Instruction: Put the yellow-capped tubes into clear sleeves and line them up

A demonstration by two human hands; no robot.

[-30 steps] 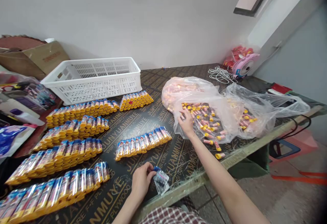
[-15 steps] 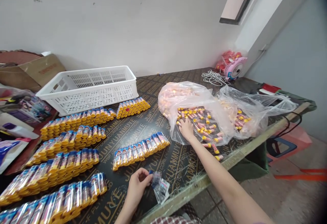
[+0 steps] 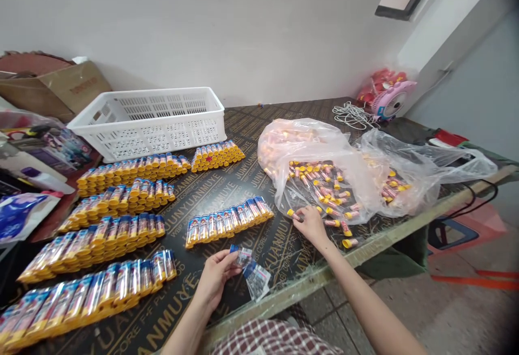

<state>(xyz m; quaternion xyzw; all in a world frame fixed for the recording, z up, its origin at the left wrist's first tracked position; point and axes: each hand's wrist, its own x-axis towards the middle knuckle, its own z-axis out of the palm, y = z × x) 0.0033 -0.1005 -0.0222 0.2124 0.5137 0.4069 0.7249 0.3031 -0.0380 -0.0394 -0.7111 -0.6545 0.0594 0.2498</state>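
At the edge of the bag (image 3: 359, 176), our right hand (image 3: 313, 229) has its grip clamped on a tube (image 3: 294, 215); left of the bag, our left hand (image 3: 217, 275) pinches a wrapper (image 3: 244, 257), likely steadying it

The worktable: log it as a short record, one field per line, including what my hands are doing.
Surface: dark printed table
Left hand: holding a clear sleeve by its blue end
Right hand: fingers on a yellow-ended tube
Middle: row of blue-and-yellow packs
Left side: stacked packs, white basket behind
Right side: two plastic bags with tubes
Far right: pink fan, white cord
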